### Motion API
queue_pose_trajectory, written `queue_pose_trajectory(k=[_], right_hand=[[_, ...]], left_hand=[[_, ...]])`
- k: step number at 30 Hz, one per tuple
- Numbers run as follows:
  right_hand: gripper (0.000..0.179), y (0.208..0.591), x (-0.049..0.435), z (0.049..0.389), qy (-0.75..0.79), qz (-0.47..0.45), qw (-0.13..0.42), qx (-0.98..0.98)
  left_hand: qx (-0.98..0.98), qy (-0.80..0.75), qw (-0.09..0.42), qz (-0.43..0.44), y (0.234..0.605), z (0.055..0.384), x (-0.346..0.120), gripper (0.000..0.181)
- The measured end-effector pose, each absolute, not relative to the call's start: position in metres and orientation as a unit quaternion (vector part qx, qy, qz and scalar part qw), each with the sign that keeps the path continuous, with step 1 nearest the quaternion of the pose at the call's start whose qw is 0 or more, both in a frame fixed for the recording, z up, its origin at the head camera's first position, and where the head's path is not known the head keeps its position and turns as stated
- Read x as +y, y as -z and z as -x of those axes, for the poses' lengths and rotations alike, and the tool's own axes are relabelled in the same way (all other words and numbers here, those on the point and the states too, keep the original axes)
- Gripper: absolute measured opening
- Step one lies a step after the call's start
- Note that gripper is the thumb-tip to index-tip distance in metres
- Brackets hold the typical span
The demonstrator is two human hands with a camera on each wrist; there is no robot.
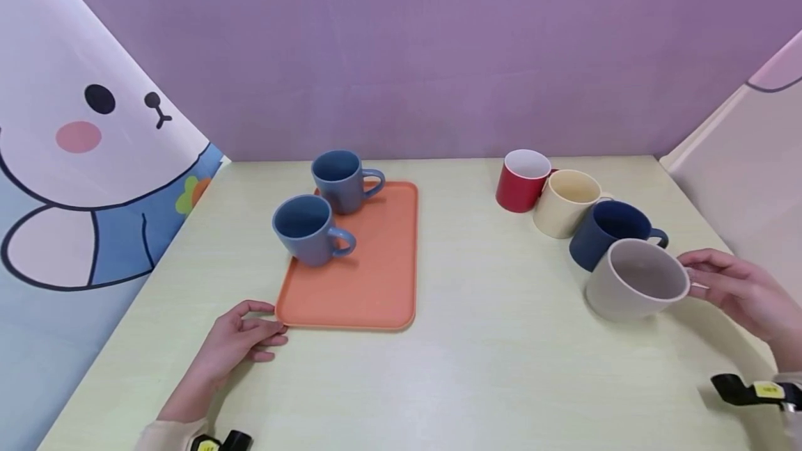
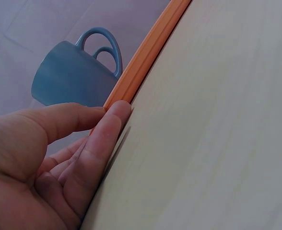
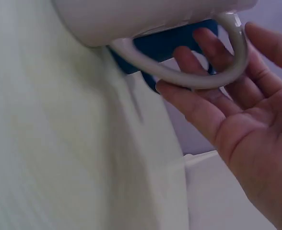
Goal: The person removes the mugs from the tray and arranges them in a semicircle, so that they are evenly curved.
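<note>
Well right of the orange tray (image 1: 379, 280), the right hand (image 1: 742, 291) hooks its grip through the handle of a grey mug (image 1: 617, 294). Right of the tray too stand a navy mug (image 1: 587, 242), cream mug (image 1: 554, 211) and red mug (image 1: 516, 190). The left hand (image 1: 234, 339) pinches the tray's near left corner; two blue mugs (image 1: 313, 249) stand along its left side.

Even, bright light fills the head view, with a pale sheen on the table (image 1: 476, 374) toward its near edge and soft shadows beside the left hand (image 1: 237, 339) and right hand (image 1: 748, 294). Both wrist views are dimmer, the right one's tabletop blurred.
</note>
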State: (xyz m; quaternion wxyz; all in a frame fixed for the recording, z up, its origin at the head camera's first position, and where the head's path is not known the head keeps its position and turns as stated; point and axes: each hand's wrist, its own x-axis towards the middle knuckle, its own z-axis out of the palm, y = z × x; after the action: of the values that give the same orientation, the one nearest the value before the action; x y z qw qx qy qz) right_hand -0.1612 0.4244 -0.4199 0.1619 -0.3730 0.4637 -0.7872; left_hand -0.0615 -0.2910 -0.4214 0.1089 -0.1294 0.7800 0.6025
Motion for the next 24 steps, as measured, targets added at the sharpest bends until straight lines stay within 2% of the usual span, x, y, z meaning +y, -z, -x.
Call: queue_pose_trajectory(k=[9,24], right_hand=[[0.044,0.399,0.417,0.159,0.807,0.380,0.092,0.443],[0.038,0.364,0.384,0.157,0.799,0.383,0.023,0.464]], left_hand=[[0.780,-0.601,0.111,0.134,0.422,0.063,-0.291,0.041],[0.780,-0.603,0.110,0.130,0.421,0.062,-0.290,0.041]])
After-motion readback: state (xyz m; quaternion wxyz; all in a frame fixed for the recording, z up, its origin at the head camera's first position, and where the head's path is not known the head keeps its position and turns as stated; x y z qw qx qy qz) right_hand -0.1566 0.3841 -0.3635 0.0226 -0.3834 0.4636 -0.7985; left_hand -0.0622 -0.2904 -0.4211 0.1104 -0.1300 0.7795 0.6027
